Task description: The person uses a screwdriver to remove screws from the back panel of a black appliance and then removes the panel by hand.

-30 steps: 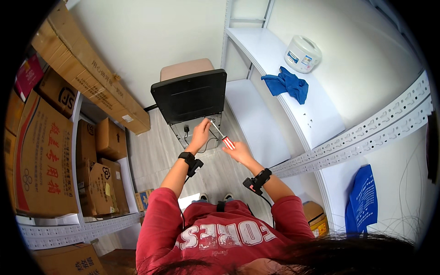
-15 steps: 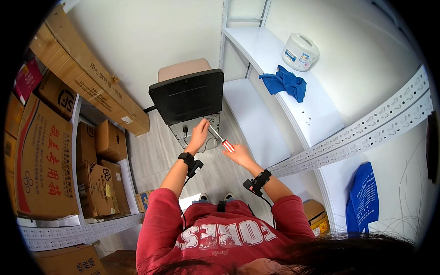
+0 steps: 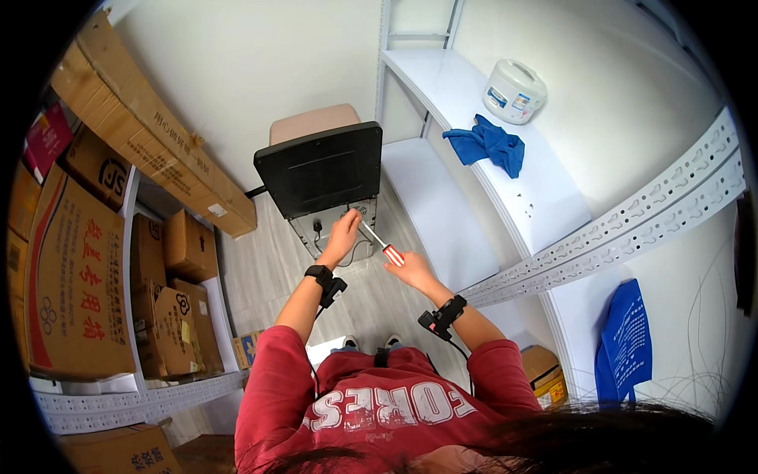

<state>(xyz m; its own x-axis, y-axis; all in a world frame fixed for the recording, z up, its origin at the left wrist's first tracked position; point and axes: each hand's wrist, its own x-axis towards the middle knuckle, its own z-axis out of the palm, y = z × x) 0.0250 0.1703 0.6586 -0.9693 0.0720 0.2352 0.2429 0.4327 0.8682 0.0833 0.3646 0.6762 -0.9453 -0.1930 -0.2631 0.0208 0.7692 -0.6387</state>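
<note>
My right hand (image 3: 412,271) is closed round the red-and-white striped handle of a screwdriver (image 3: 392,254). Its metal shaft slants up and left to the fingertips of my left hand (image 3: 341,238). Those fingers are pinched together close to the shaft's tip; what they hold, if anything, is too small to make out. Both hands are at the grey metal panel (image 3: 317,212) of a floor-standing appliance, just below its black slab-like cover (image 3: 320,167). A black plug-like fitting (image 3: 317,226) and a cord show on the panel, left of my left hand. A beige part (image 3: 314,122) rises behind the cover.
White shelving (image 3: 442,213) on the right bears a white rice cooker (image 3: 515,91) and a crumpled blue cloth (image 3: 488,146). On the left, a rack holds cardboard boxes (image 3: 79,276), with a long carton (image 3: 158,126) leaning beside it. A blue bag (image 3: 624,344) hangs at right.
The view has shifted very slightly. Both hands and the screwdriver keep nearly the same place at the panel, with my left fingers still at the shaft's tip.
</note>
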